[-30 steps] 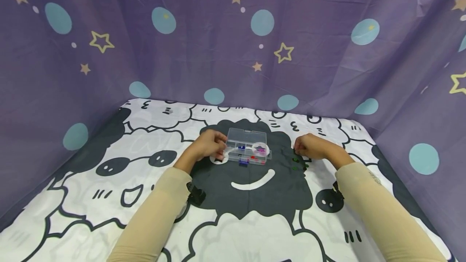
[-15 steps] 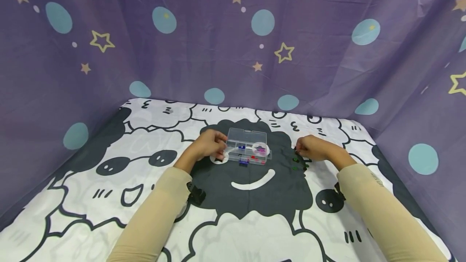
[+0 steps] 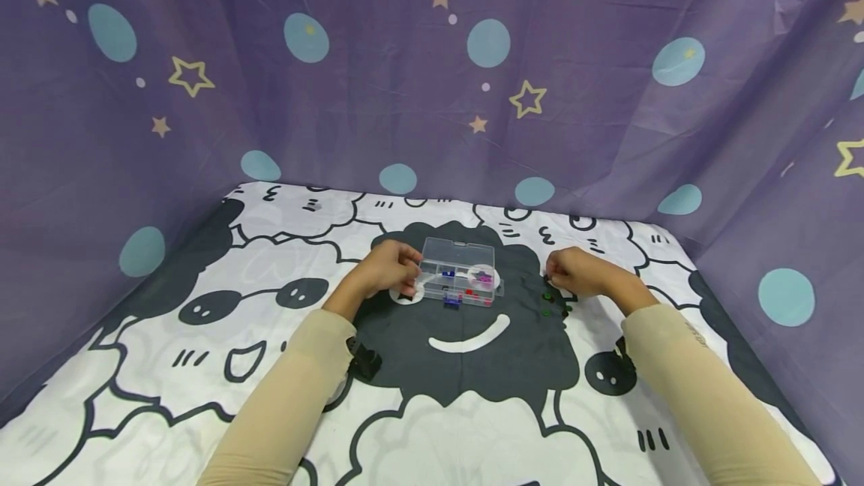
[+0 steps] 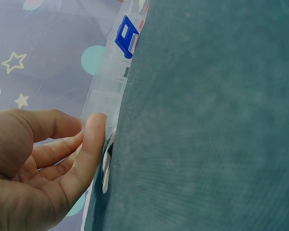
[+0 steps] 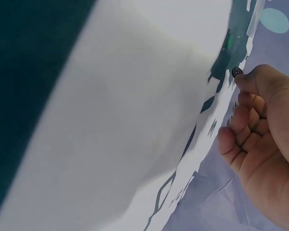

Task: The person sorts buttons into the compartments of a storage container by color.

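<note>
A clear plastic compartment box (image 3: 432, 291) stands with its lid (image 3: 459, 250) raised, holding small blue, purple and red pieces. At its front hangs a blue latch (image 4: 127, 37). My left hand (image 3: 391, 268) grips the box's left end between thumb and fingers. Right of the box, my right hand (image 3: 574, 271) pinches a small dark round button (image 5: 237, 71) between thumb and index finger, the other fingers curled. Just below that hand lie several small green and dark buttons (image 3: 547, 296), too small to tell apart fully.
A cloth (image 3: 466, 373) printed with cartoon sheep covers the table. Purple curtains (image 3: 405, 96) with stars and dots rise behind and at both sides. A black wrist camera mount (image 3: 364, 361) sits at the left cuff.
My right hand shifts very slightly over the buttons, a little right and then back. The left hand and the box stay where they were.
</note>
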The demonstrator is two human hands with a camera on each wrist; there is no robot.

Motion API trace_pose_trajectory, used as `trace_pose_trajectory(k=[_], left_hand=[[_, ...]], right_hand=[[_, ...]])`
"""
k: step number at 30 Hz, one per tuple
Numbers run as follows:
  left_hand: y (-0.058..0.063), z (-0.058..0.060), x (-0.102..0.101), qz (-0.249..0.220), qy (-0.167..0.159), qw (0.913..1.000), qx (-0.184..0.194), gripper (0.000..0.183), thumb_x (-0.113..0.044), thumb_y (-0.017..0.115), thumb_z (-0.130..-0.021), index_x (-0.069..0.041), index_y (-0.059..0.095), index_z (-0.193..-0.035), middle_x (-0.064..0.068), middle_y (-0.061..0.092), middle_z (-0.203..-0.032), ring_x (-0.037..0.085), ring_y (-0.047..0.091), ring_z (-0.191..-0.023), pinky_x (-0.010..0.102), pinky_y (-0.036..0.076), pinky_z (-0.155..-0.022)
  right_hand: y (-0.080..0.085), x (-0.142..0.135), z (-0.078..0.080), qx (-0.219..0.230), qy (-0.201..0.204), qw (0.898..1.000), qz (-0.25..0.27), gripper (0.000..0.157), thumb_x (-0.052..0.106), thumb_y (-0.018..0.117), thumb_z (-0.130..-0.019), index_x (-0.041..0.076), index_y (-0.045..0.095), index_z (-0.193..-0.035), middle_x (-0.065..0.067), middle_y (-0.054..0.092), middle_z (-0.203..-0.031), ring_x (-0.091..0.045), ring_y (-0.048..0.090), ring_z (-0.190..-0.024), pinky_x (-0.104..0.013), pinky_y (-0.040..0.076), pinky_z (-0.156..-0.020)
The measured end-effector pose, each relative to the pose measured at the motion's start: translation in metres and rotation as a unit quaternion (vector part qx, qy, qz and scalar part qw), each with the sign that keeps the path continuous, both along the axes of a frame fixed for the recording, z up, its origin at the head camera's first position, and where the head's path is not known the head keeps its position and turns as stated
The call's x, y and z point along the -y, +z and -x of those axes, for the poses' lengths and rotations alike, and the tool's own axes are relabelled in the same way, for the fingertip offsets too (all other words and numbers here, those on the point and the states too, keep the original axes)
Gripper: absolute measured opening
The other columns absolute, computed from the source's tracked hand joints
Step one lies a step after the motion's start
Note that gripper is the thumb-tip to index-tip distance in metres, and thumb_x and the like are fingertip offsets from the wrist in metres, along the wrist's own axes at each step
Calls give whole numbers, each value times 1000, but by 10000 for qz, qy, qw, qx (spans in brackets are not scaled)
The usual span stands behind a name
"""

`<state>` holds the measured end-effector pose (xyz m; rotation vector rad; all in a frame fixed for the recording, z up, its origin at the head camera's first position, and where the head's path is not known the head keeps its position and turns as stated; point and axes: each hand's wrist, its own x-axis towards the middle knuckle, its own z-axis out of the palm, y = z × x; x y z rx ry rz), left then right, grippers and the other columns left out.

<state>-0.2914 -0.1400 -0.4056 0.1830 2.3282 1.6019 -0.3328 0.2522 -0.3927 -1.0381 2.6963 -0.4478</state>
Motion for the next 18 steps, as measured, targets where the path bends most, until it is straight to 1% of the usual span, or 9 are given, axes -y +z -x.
trace_pose_trajectory(k=[5,10,18], left_hand=[[0,0,0,22,-6,10000,24,31,5,58,-98,9,60,-129,22,64,-105,18,68,-63,33,65,-63],[0,0,0,51,-9,10000,20,31,4,58,-98,8,61,-129,21,64,-105,18,68,-63,33,65,-63],[-1,0,1,43,-31,10000,-45,31,4,58,-98,8,61,-129,21,64,-104,18,68,-63,33,65,-62]], right_hand=[[3,4,1,-66,-52,10000,16,8,-2,59,-95,3,66,-95,2,59,-76,-9,49,-63,-27,45,-59],[8,11,1,-207,35,9996,163,7,-2,60,-94,3,66,-94,2,61,-78,-9,49,-64,-28,46,-59],[14,24,2,-447,89,9984,328,8,0,61,-95,4,66,-92,3,59,-76,-9,50,-65,-29,46,-62]])
